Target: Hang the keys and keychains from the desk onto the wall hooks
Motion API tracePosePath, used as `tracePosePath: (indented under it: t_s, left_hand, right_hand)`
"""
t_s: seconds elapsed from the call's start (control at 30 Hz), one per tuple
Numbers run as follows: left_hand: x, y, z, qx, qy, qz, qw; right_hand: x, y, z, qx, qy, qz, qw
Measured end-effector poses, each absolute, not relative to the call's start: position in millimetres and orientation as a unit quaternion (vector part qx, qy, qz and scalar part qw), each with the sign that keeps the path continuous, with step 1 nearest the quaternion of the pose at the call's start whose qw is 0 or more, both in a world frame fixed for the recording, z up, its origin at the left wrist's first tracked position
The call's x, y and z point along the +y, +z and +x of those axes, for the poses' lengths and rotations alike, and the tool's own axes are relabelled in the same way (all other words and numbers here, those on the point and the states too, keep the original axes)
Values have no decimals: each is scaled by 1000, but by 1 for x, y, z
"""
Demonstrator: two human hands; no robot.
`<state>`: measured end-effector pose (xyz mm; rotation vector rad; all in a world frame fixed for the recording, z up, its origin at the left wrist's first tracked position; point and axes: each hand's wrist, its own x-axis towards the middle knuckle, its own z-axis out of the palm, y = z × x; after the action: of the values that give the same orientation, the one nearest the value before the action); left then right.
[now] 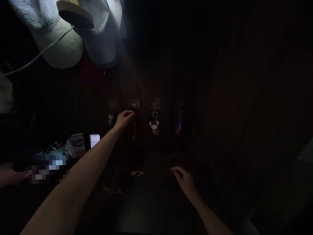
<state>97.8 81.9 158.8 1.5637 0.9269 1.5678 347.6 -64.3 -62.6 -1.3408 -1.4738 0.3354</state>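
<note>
My left hand (124, 119) reaches up to the second wall hook (134, 105) from the left. Its thumb and fingers pinch the top of a keychain, where something small and red shows; thin gold-coloured pieces (134, 132) dangle below. My right hand (185, 180) hovers low on the right, fingers curled in, and I see nothing in them. Keys (111, 118) hang from the leftmost hook. To the right of my left hand hangs a keychain with a white mouse-head charm (154, 125) and dark bow. A blue and pink key bunch (179, 125) hangs rightmost.
Yellow pieces (137, 173) and a dark keychain with a ring (117, 170) lie on the dim surface below. Left are a lit phone (95, 140), a box (77, 144) and another person's hand (13, 174). Caps (61, 45) and a white cord (46, 49) hang above.
</note>
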Motion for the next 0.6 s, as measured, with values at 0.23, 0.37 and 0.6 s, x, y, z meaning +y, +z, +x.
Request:
tracePosePath:
  t_s: [0.23,0.37,0.6]
  left_hand:
    - [108,168,110,388,615,585,358]
    - [114,165,110,404,614,576,358]
    - [113,152,110,403,622,575,347]
  right_hand:
    - [-64,-65,347,-625,138,-571,514]
    - [-66,-64,346,-627,146,-572,509]
    - [-66,-63,346,-631,148,-565,511]
